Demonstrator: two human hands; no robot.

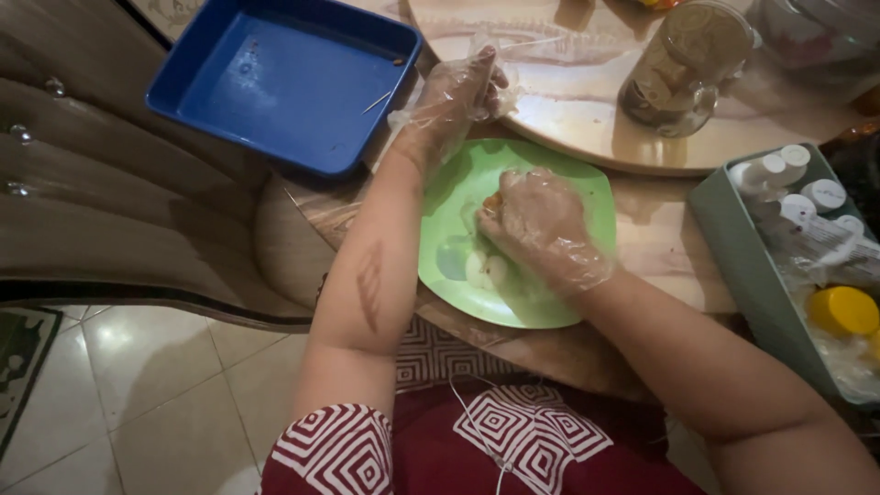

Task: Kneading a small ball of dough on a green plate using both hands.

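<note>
Both hands wearing clear plastic gloves. Right hand pressing curled fingers on small orange-tinged food piece on green plate; grip unclear. Left hand pinching thin skewer above plate. Pale round pieces waiting on plate, not yet handled. Blue tray holding only stray sticks. Worktop carrying everything.

Bare worktop shows right of the green plate, a narrow lane hemmed at the right of the frame by the teal bin (packed with bottles). Above, the jar blocks the round board. At upper left the blue tray lies mostly open, crowding the plate's top edge.
</note>
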